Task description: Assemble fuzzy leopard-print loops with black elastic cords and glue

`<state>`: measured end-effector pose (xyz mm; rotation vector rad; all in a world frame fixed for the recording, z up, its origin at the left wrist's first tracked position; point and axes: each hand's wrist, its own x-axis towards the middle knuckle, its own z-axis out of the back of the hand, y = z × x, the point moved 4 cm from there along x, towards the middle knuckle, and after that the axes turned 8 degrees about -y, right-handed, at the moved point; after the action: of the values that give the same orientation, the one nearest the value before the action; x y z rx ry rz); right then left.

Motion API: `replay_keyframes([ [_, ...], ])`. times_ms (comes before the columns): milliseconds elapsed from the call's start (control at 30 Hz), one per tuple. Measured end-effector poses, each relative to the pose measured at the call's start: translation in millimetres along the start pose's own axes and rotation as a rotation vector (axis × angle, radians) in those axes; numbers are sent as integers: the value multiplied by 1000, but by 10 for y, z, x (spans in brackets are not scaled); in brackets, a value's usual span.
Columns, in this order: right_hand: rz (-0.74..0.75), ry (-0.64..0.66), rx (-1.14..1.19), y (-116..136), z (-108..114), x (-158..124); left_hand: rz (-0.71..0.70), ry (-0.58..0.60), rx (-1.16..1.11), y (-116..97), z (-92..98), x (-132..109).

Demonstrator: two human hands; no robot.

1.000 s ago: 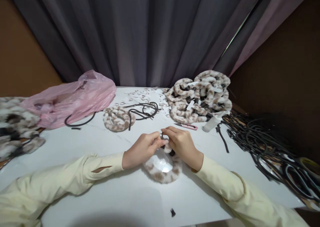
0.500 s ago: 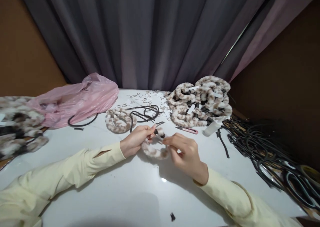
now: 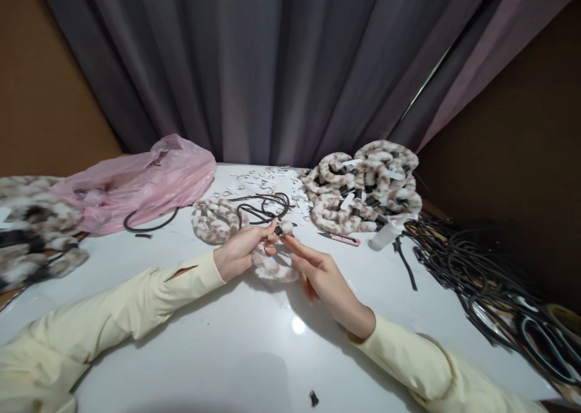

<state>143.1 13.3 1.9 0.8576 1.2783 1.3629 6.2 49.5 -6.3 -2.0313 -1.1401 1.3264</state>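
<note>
Middle of the frame: Where the left hand (image 3: 242,249) and the right hand (image 3: 329,283) come together, a small white-and-brown plush ring (image 3: 275,270) with black bits near its top tilts between them.
Left grip: thumb and fingers are clamped on the ring's upper left side.
Right grip: the fingertips reach the ring's right side; whether they pinch it, I cannot tell.
Sleeves: both forearms wear pale yellow cloth sleeves (image 3: 399,361).
Just above the left hand: a flat spotted plush ring (image 3: 200,224) lies beside a loose coil of thin black cord (image 3: 285,204).
Upper left: a crumpled pink plastic bag (image 3: 181,165).
Left edge: more spotted plush pieces (image 3: 63,216).
Upper right: a heap of plush rings with white tags (image 3: 385,149); below it, a pink-handled knife (image 3: 348,240).
Right edge: a tangle of black cords (image 3: 458,274).
Bottom centre: a short black scrap (image 3: 314,399) on the glossy white tabletop (image 3: 218,352).
</note>
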Motion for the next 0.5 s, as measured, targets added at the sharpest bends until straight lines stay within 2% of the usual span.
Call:
replay_keyframes([
  [167,10,84,120,-23,-83,15,100,65,-116,-29,-97,-97],
  [333,96,119,102,-33,-109,64,192,145,-163,39,-198,-176],
  [500,88,70,60,-109,-98,135,24,160,22,83,-137,-85],
])
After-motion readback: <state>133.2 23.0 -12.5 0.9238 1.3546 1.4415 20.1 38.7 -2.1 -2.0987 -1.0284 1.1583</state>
